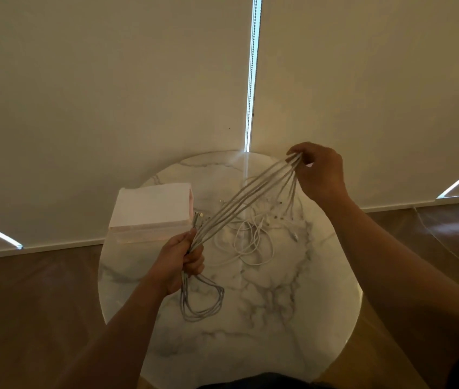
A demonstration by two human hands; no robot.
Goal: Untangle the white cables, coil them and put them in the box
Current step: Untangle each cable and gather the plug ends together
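Stretching a bundle of white cables [239, 200] above the marble tabletop [250, 332], the person is working, by my judgement, on the coiling step. The left hand [183, 259] is gripping the strands in a closed fist near the plug ends, with loops [203, 301] hanging below it; the right hand [319, 171] is pinching the far bend of the same strands, raised and well apart from the left. A loose tangle [253, 240] of further white cable is lying on the tabletop beneath the bundle; the box [149, 209] is sitting near the left hand, on its far side, and whether it is open I cannot tell. Doing this well is calling for even tension and strands lying parallel; the right hand is likely needing to fold its bend back toward the left fist in equal turns, keeping clear of the tangle below.
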